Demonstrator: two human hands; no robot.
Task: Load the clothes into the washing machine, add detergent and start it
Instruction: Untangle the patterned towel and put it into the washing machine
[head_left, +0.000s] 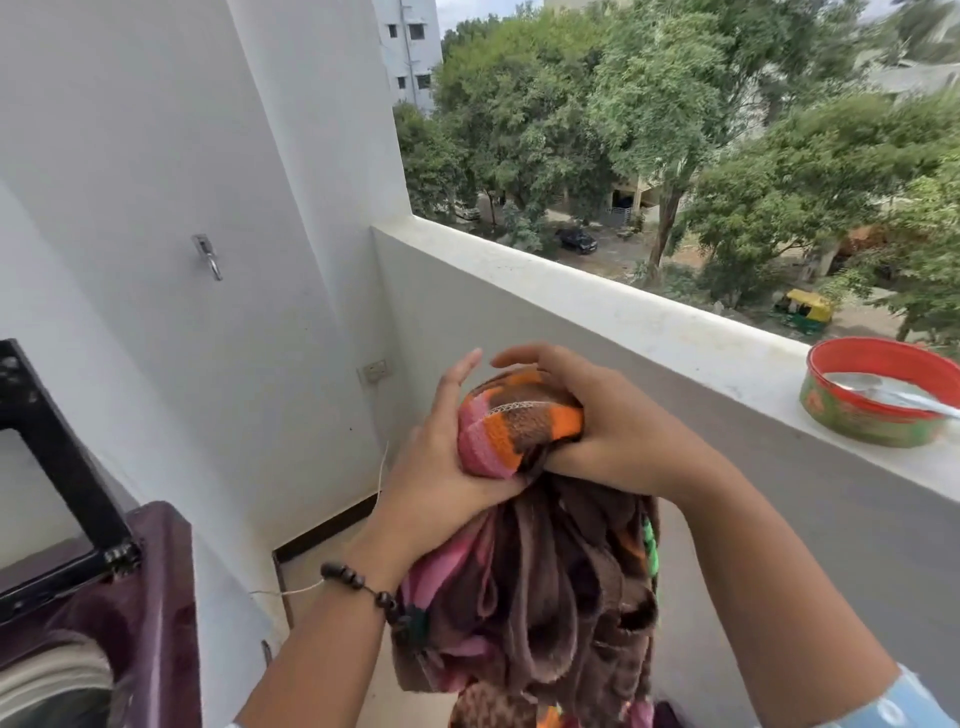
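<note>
A brown, pink and orange cloth (524, 597) hangs bunched in front of me, its top gathered into a ball. My left hand (441, 462) cups the ball from the left and below. My right hand (597, 426) clamps over it from the right and above. The maroon top-loading washing machine (150, 597) stands at the lower left with its black-framed lid (57, 457) raised and the drum rim showing at the bottom left corner. A red-rimmed round tin (878, 400) holding white powder and a spoon sits on the balcony ledge at the right.
The white balcony parapet (623, 322) runs from centre to right, with trees and a street far below. White walls close the left side; a metal hook (208, 257) and a wall socket (375, 370) are on them. Floor shows between machine and parapet.
</note>
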